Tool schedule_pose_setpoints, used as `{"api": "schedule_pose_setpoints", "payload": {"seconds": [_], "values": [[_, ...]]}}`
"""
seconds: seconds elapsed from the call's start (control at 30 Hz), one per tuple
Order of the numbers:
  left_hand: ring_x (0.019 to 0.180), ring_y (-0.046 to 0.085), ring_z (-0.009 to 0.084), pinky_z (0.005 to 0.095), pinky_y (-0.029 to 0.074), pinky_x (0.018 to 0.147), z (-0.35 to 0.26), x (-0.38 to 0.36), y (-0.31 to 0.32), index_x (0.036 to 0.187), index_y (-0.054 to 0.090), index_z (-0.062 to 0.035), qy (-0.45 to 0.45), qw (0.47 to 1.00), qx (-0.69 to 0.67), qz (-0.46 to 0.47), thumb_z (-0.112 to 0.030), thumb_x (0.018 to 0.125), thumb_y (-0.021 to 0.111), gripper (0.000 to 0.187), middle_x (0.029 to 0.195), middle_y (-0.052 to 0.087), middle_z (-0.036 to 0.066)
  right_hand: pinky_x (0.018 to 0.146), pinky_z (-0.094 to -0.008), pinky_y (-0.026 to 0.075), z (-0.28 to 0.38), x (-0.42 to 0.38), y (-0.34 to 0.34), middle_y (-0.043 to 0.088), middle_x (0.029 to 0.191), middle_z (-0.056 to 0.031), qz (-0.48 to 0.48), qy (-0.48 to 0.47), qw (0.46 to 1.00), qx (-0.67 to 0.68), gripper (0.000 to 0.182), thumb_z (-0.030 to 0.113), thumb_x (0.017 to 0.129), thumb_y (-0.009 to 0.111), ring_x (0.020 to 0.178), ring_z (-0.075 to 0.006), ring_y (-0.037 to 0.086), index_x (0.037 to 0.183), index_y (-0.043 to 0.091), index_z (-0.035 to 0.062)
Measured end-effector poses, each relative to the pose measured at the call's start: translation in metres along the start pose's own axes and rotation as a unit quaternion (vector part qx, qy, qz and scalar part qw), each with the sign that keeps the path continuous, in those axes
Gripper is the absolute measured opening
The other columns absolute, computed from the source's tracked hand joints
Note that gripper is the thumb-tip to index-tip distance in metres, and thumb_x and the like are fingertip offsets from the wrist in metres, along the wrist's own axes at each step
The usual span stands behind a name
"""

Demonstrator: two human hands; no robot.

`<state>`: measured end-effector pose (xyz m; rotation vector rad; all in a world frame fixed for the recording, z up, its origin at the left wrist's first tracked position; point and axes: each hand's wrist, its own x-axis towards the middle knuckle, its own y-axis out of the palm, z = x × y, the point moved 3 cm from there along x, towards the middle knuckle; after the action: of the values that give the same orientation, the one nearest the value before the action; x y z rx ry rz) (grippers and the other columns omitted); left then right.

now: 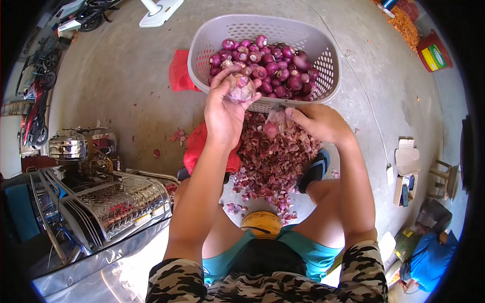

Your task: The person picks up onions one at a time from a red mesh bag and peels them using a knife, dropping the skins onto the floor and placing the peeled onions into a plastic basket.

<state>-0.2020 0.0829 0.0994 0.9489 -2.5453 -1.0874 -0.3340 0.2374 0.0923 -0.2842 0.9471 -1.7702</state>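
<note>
My left hand (pixel 226 103) is wrapped round an onion (pixel 240 88) that has pale, papery outer skin, held up over the near rim of the grey plastic basket (pixel 202 30). To its right, my right hand (pixel 323 122) is closed, thumb and fingers pinched on a small dark, blurred thing (pixel 279 108) that I cannot make out. Just under those fingertips shows a pale papery onion skin (pixel 276 122), smeared by motion. Many purple onions (pixel 270 68) fill the basket's bottom. Below my hands a heap of dry onion skins (pixel 273 161) lies on the floor between my feet.
Red net bags (pixel 183 71) lie by the basket's left side and by my left leg. A yellow round container (pixel 261 224) stands between my thighs. Left is a shiny metal-clad vehicle (pixel 126 202); right, an open cardboard box (pixel 405 189) and a person in blue (pixel 432 260).
</note>
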Motion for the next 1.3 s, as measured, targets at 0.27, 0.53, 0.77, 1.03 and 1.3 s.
{"api": "schedule_pose_setpoints", "payload": {"seconds": [0.27,0.53,0.77,1.03,1.3], "values": [[0.111,0.054,0.034,0.0458,0.043,0.098,0.009,-0.004,0.007,0.12,0.04,-0.002,-0.01,0.996,0.084,0.018,-0.005,0.082,0.049,0.04,0.112,0.053,0.016,0.076,-0.0463,0.047,0.002,0.0,-0.005,0.064,0.082,-0.0216,-0.014,0.056,0.994,-0.094,0.039,0.039,0.088,0.05,0.084,-0.0393,0.061,0.098,0.063,0.003],[0.109,0.054,0.0287,0.0425,0.042,0.098,0.008,0.001,-0.003,0.119,0.037,-0.0063,0.04,0.997,0.065,-0.018,-0.005,0.089,0.048,0.031,0.111,0.051,0.012,0.066,-0.0483,0.045,0.031,-0.008,-0.005,0.06,0.072,-0.0256,-0.134,-0.01,0.987,0.091,0.029,0.023,0.091,0.051,0.075,-0.0431,0.059,0.107,0.051,-0.0012],[0.091,0.051,0.0139,0.028,0.044,0.082,0.012,-0.001,0.001,0.118,0.034,-0.0059,0.133,0.972,0.195,-0.003,-0.013,0.095,0.049,0.029,0.105,0.051,0.009,0.066,-0.0501,0.044,0.049,-0.008,0.02,0.059,0.074,-0.0259,-0.111,-0.055,0.985,0.119,0.025,0.022,0.091,0.05,0.074,-0.0435,0.059,0.098,0.05,-0.0019],[0.106,0.056,0.0274,0.0449,0.044,0.095,-0.01,0.005,-0.003,0.119,0.033,-0.0098,0.08,0.996,0.034,-0.023,-0.019,0.096,0.047,0.028,0.11,0.051,0.009,0.065,-0.0525,0.043,0.046,-0.016,0.03,0.058,0.071,-0.0267,-0.027,-0.06,0.998,0.023,0.026,0.024,0.089,0.051,0.071,-0.043,0.059,0.092,0.049,-0.0015],[0.112,0.052,0.0285,0.0432,0.042,0.096,0.023,-0.007,0.01,0.123,0.035,-0.0091,-0.036,0.998,0.057,-0.005,-0.019,0.095,0.049,0.033,0.116,0.051,0.009,0.059,-0.0363,0.047,0.034,0.0,0.022,0.062,0.072,-0.0165,-0.265,-0.043,0.943,0.194,0.042,0.027,0.086,0.063,0.062,-0.0261,0.061,0.111,0.05,-0.0036]]}}
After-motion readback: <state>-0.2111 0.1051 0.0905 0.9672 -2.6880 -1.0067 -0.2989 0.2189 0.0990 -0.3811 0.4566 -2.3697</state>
